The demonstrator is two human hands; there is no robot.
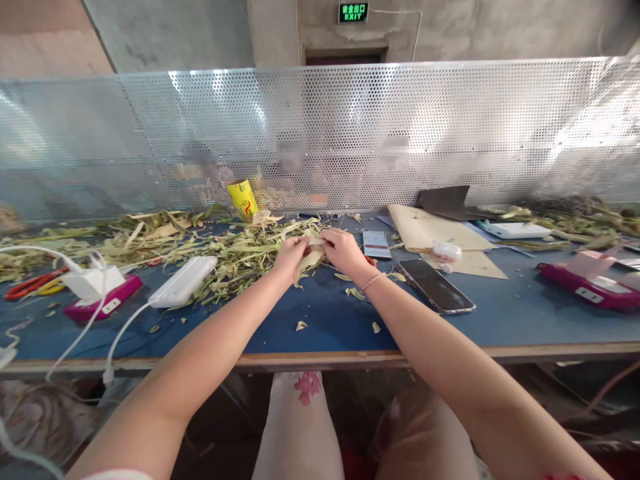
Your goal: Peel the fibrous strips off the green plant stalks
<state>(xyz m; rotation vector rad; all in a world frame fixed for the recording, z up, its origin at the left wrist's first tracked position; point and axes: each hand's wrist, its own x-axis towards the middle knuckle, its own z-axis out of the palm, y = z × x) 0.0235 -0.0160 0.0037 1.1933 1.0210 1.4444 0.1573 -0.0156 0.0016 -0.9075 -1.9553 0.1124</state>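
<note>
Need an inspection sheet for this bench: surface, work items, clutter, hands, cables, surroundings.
Surface: blue tabletop, small loose scraps near the front edge.
Work items: pale strip in the fingers; heap of plant pieces beside it.
Clutter: dark-screened phone, white device, yellow tube, two purple power strips.
Hands: left hand and right hand both pinch the strip.
Cables: white cable from the white device hangs over the front edge.
Surroundings: perforated metal screen behind; lit EXIT sign above.

The single head-worn view looks forward and down from above the wearer's legs at lower centre, near the worktop across mid-frame, facing a perforated metal screen in the upper half.
</note>
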